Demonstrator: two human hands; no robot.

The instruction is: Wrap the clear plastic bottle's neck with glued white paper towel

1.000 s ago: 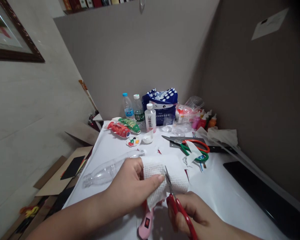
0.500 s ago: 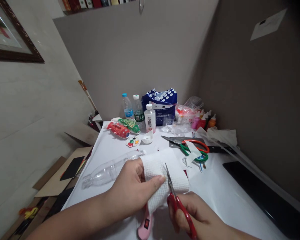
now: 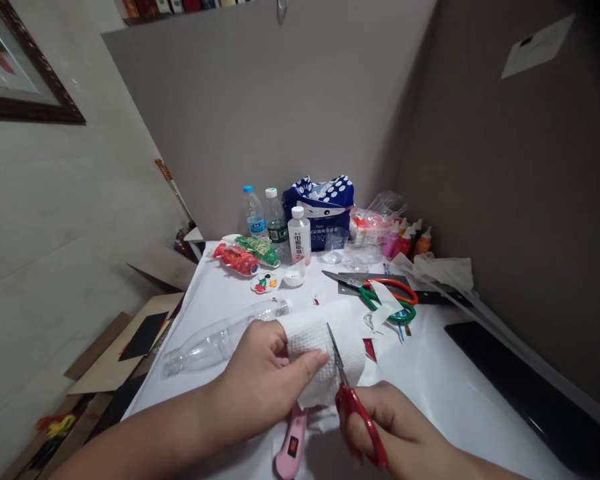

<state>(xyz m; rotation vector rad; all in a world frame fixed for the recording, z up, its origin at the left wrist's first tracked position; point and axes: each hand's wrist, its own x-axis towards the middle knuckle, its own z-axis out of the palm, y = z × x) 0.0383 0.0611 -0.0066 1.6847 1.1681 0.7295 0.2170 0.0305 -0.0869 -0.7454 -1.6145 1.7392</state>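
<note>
A white table (image 3: 445,380) stands in a grey corner. Near its front edge, the left hand (image 3: 260,377) pinches a white paper towel (image 3: 325,350) between thumb and fingers. The right hand (image 3: 395,433) grips red scissors (image 3: 353,400), fingers closed through the handles, blades against the towel. A clear bottle (image 3: 215,340) lies by the left edge. Green scissors (image 3: 385,297) lie toward the back.

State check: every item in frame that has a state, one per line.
left hand: gripping white paper towel
right hand: holding red scissors, blades cutting into towel
clear bottle: lying, empty
green-orange scissors: lying on table
white bottle: upright, capped
two water bottles: upright, capped
</note>
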